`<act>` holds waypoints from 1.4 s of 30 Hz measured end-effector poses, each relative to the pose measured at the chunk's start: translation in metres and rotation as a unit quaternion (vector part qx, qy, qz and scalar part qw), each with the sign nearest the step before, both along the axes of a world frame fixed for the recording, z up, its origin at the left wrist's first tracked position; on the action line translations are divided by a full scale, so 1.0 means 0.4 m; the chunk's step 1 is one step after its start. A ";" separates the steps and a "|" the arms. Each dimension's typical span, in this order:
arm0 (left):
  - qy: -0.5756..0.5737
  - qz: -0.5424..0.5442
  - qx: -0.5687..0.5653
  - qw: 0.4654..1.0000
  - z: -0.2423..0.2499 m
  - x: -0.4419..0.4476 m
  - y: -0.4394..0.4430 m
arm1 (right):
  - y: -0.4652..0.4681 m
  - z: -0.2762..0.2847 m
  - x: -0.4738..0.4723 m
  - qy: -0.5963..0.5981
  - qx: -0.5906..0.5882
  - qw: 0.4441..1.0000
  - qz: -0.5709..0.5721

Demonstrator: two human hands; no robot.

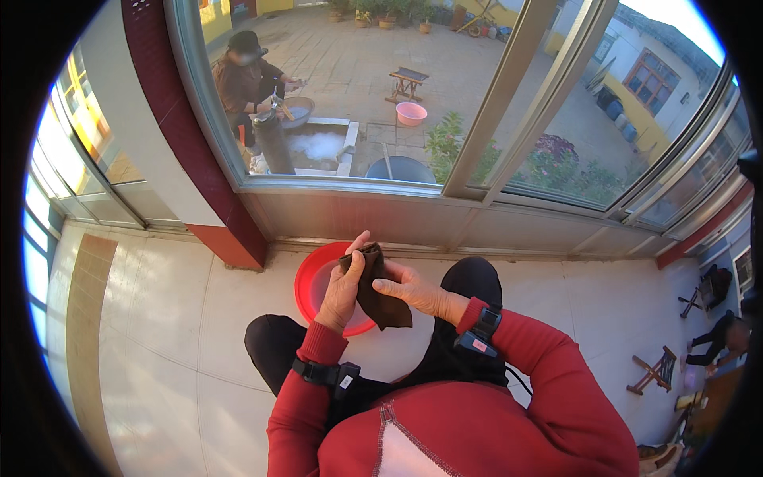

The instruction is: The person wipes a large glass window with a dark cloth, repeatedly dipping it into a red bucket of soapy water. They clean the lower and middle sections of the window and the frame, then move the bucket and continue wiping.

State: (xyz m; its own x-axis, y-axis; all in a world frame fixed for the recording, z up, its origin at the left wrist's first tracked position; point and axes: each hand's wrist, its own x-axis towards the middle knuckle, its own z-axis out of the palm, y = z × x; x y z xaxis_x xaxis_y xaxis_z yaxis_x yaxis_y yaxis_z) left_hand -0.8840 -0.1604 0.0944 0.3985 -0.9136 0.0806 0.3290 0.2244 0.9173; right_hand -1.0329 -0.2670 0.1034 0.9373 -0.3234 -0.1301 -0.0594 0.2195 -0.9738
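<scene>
A dark brown cloth item (381,292), perhaps a sock, hangs between my hands above a red plastic basin (307,289). My left hand (344,289) pinches its upper edge, thumb in front and fingers behind. My right hand (417,289) lies against the cloth's right side, its thumb over the front and its other fingers partly hidden behind. The basin stands on the floor between my knees, and the cloth and my left hand cover part of it. Pale, cloudy water seems to fill the basin.
A low metal panel wall (369,217) under large windows rises just beyond the basin. Left of it stands a red and maroon pillar (229,238). Outside, a person (244,83) sits by a washing trough (351,140). A folding stool (656,369) and another person (718,340) are far right.
</scene>
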 end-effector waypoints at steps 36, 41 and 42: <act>0.106 0.126 0.206 0.965 -0.269 0.115 0.040 | -0.363 0.219 -0.382 -0.030 -0.363 0.828 -0.427; 0.050 0.120 0.270 0.954 -0.296 0.111 0.021 | -0.548 0.255 -0.366 0.052 -0.718 0.570 -0.397; 0.051 0.121 0.269 0.954 -0.302 0.112 0.018 | -0.580 0.263 -0.353 0.061 -0.748 0.536 -0.387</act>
State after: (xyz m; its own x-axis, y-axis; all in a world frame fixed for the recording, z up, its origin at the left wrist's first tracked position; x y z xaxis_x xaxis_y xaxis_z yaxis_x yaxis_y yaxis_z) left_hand -0.8392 -0.1533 -0.0265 0.5835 -0.6927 -0.4238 0.4203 -0.1889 0.8875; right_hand -1.1741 -0.4989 0.2086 0.4609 -0.4373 0.7722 -0.5983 -0.7958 -0.0936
